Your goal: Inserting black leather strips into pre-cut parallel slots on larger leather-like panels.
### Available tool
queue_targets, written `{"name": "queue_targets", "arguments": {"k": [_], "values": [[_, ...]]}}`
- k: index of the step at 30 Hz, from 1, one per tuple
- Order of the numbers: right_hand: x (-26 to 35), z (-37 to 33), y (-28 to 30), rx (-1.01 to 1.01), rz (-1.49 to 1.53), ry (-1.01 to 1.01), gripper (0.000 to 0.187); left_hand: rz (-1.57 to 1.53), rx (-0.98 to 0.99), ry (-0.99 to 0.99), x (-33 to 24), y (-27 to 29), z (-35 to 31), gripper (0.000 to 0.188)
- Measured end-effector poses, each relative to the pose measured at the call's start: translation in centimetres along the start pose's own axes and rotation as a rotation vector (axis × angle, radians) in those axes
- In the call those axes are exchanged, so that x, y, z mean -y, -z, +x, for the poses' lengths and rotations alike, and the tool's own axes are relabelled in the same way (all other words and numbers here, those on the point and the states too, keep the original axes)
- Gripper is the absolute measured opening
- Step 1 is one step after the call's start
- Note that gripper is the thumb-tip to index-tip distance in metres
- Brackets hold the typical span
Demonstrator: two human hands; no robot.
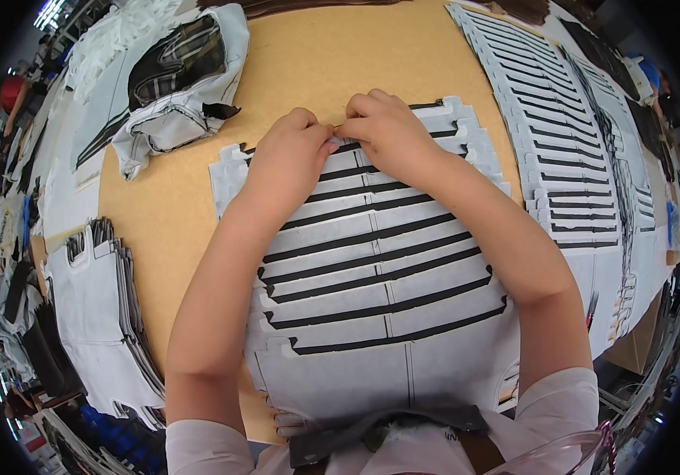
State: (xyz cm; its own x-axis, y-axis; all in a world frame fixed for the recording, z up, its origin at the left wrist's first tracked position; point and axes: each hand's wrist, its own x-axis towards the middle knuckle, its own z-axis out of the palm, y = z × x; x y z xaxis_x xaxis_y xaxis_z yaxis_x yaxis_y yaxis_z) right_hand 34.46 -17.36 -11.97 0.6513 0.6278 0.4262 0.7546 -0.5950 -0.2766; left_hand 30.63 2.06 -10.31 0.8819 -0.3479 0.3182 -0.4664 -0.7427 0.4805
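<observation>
In front of me lies a fanned row of overlapping white panels [340, 277], cut from a sheet material that looks like fabric or leather backing. Black strips run along their edges, with small notched tabs at the sides. My left hand [288, 158] is closed, thumb and fingertips pinching the edge of a panel near the far end of the row. Close beside it, my right hand [391, 138] pinches the same edge, its fingertips almost touching the left ones. The fingers partly hide the pinched edge.
A stack of white cut pieces [102, 309] lies at the left. A white bundle with dark plaid lining [181, 87] is at the upper left. Another fanned row of black-edged panels [546, 127] runs down the right. The tan tabletop [316, 55] shows between them.
</observation>
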Motion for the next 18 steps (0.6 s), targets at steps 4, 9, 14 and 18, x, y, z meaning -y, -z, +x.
{"name": "queue_targets", "arguments": {"k": [4, 9, 14, 18], "values": [[-0.7, -0.8, 0.4, -0.099, 0.137, -0.126, 0.022, 0.303, 0.012, -0.094, -1.0, -0.3, -0.7, 0.017], [-1.4, -1.2, 1.1, -0.042, 0.07, -0.112, 0.023, 0.217, 0.002, -0.026, -1.1, -0.5, -0.5, 0.02], [-1.2, -1.2, 1.2, -0.096, 0.043, -0.125, 0.016, 0.123, -0.038, -0.062, -1.2, -0.5, 0.2, 0.032], [-1.6, -1.2, 2.0, -0.026, 0.029, -0.177, 0.016, 0.195, 0.001, -0.079, -1.2, -0.6, 0.5, 0.034]]}}
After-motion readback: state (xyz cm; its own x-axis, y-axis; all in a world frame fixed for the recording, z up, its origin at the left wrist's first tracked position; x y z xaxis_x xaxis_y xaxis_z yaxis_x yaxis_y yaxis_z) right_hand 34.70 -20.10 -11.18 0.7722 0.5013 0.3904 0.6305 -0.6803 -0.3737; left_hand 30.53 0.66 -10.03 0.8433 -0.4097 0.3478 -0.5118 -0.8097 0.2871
